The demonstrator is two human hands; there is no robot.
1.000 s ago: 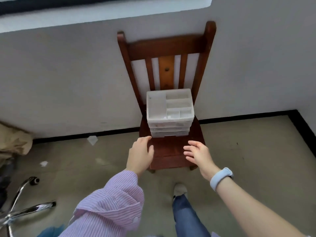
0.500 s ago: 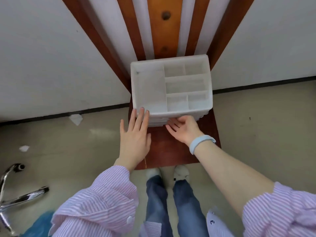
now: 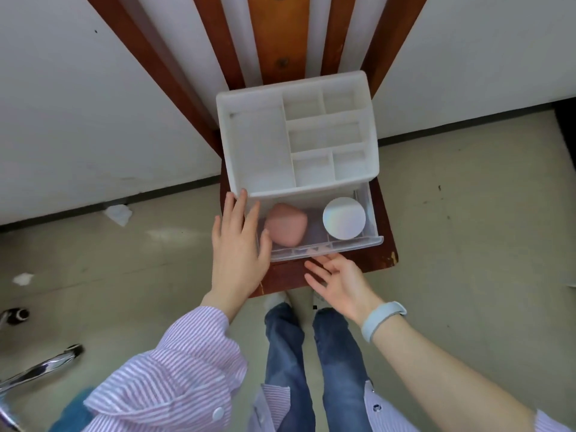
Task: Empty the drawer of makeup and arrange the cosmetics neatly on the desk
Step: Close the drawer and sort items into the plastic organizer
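A white plastic organizer [image 3: 258, 151] with divided top compartments stands on a wooden chair [image 3: 380, 254]. Its clear top drawer [image 3: 327, 246] is pulled out toward me. Inside lie a pink makeup sponge [image 3: 285, 224] and a round white compact [image 3: 343, 217]. My left hand [image 3: 238, 247] lies flat, fingers spread, over the drawer's left end and the organizer's front left corner. My right hand [image 3: 339, 280] hovers palm up just below the drawer's front edge, fingers apart, holding nothing.
The chair stands against a white wall. Scraps of paper [image 3: 118, 213] lie on the floor to the left. A chrome office-chair base [image 3: 40, 366] juts in at the lower left. My jeans-clad legs [image 3: 311, 363] stand right before the chair.
I have leaned closer. The top drawer has slid out, showing the sponge and compact. My right hand has dropped from the drawer front; my left hand has shifted onto the drawer's left end.
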